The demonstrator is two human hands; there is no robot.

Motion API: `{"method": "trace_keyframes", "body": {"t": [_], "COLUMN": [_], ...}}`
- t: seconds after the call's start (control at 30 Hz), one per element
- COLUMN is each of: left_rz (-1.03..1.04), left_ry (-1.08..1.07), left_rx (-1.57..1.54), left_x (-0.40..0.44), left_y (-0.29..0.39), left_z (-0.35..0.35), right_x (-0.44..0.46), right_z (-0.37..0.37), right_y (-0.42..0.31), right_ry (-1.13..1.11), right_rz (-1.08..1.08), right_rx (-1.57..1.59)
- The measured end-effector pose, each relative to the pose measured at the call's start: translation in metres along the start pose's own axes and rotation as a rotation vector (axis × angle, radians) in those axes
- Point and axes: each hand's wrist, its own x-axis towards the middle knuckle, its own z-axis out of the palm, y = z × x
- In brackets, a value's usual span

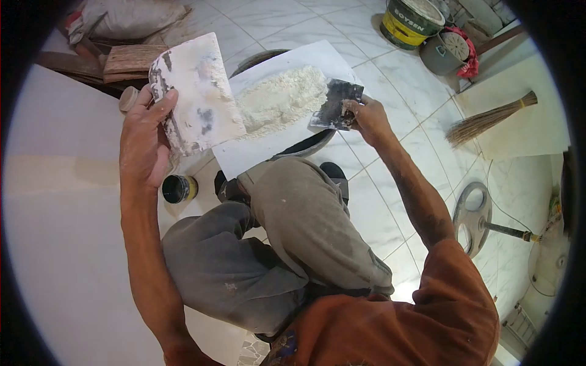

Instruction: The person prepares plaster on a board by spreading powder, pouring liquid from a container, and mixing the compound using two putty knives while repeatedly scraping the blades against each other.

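My left hand [146, 131] grips the left edge of a flat board [198, 97] smeared with white material, thumb on top. In my right hand [366, 119] is a dark putty knife [337, 105] with a wide, flat blade, marked with white residue. Its blade touches the right end of a long heap of off-white powder [281, 97]. The heap lies on a white sheet [244, 154] in front of my knees, and the left board overlaps the sheet's left side. A dark round thing [311, 145] shows under the sheet; most of it is hidden.
A small dark can [179, 188] stands on the tiled floor by my left foot. At the back right are a Boysen bucket [412, 23] and a grey pail [444, 53]. A stick broom [491, 119] and a round-based stand [472, 216] are on the right. Wooden boards [131, 62] lie back left.
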Motion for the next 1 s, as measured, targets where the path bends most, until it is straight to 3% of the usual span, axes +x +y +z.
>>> {"method": "trace_keyframes", "body": {"t": [0.2, 0.3, 0.4, 0.47, 0.6, 0.8, 1.0], "left_rz": [0.075, 0.224, 0.265, 0.329, 0.483, 0.811, 0.764], "left_ry": [0.040, 0.091, 0.032, -0.002, -0.089, -0.161, -0.206], "left_rx": [0.210, 0.437, 0.509, 0.717, 1.038, 1.125, 1.326], "left_x": [-0.005, -0.011, 0.001, 0.007, 0.002, 0.017, 0.044], "left_y": [0.003, 0.009, -0.007, -0.020, -0.038, -0.090, -0.098], "left_z": [0.005, 0.018, 0.025, 0.036, 0.086, 0.149, 0.147], "right_x": [-0.022, -0.033, -0.025, -0.032, -0.046, -0.059, -0.041], "right_z": [0.018, 0.025, 0.019, 0.021, 0.026, 0.026, 0.042], "right_y": [-0.006, -0.019, -0.015, -0.023, -0.034, -0.051, -0.059], "right_ry": [-0.028, -0.029, -0.036, -0.061, -0.089, -0.163, -0.137], "right_rz": [0.023, 0.008, -0.039, -0.074, -0.139, -0.258, -0.329], "right_rx": [0.175, 0.137, 0.108, 0.136, 0.097, 0.003, -0.230]}}
